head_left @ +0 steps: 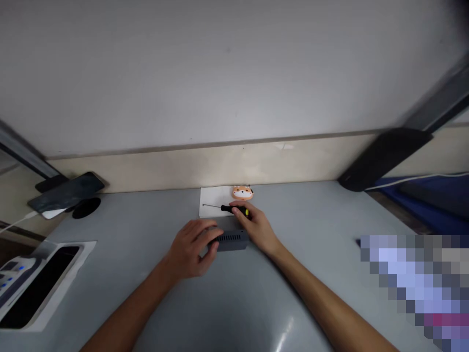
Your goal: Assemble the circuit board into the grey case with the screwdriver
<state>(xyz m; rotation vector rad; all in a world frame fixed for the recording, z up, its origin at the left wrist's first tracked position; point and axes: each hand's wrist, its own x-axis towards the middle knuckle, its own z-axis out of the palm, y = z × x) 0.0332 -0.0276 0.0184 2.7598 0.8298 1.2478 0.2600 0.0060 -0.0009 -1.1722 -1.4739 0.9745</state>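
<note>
A small dark grey box with a row of vent slots lies on the grey desk. My left hand is curled over its left end and grips it. My right hand rests at the box's right end, and its fingers close on the black and yellow handle of a thin screwdriver. The screwdriver's shaft points left across a white sheet of paper. A small orange animal-shaped figure sits at the paper's far right corner.
A phone on a stand with a white cable is at the far left, beside a black round pad. A white tray with a dark inset sits near left. A black bar slants at right. A blurred patch covers the right foreground.
</note>
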